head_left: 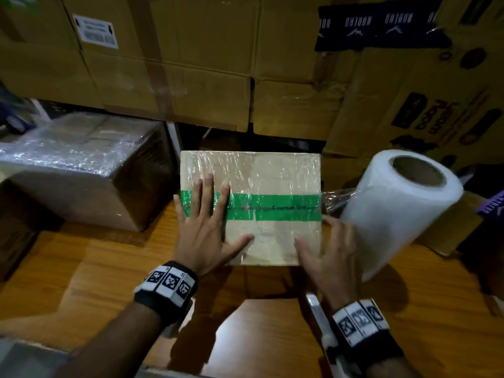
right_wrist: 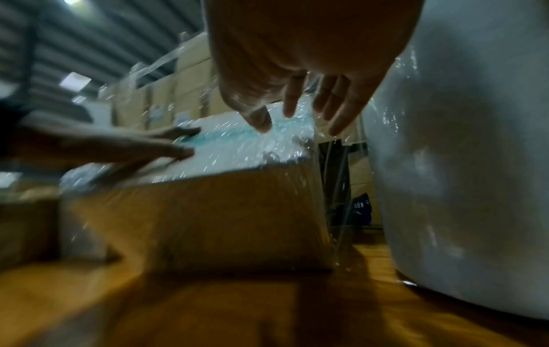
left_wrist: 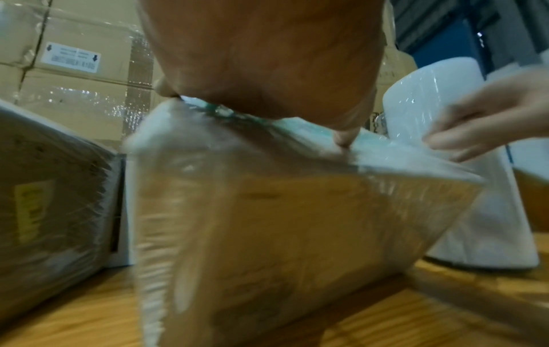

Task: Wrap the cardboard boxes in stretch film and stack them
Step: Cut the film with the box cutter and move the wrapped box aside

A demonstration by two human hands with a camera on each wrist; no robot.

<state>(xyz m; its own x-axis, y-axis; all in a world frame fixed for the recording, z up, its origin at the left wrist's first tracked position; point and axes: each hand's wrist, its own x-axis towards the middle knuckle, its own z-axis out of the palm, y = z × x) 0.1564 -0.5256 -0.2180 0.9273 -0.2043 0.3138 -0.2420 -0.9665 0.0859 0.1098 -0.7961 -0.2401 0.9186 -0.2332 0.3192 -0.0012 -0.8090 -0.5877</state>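
On the wooden table point(head_left: 81, 263), the film-covered, green-taped cardboard box point(head_left: 272, 186) is pressed by the spread-fingered left hand point(head_left: 207, 230); the right hand point(head_left: 327, 257) is held open beside the white stretch-film roll point(head_left: 395, 214).

Box point(head_left: 272, 186), film-wrapped: print on the green tape band point(head_left: 272, 207) too blurred to read; underside hidden against the desk point(head_left: 81, 268).
Film roll point(head_left: 395, 208): lower near part hidden behind the right hand point(head_left: 331, 253); cut off by the right edge in the right wrist view.
Left hand point(head_left: 206, 227): fingertips out of sight in the left wrist view, palm fills the top.
Wrapped box at left point(head_left: 90, 170): motion-blurred, cut by the frame edge.
Label point(head_left: 96, 31) on stacked cartons point(head_left: 191, 64): text illegible.
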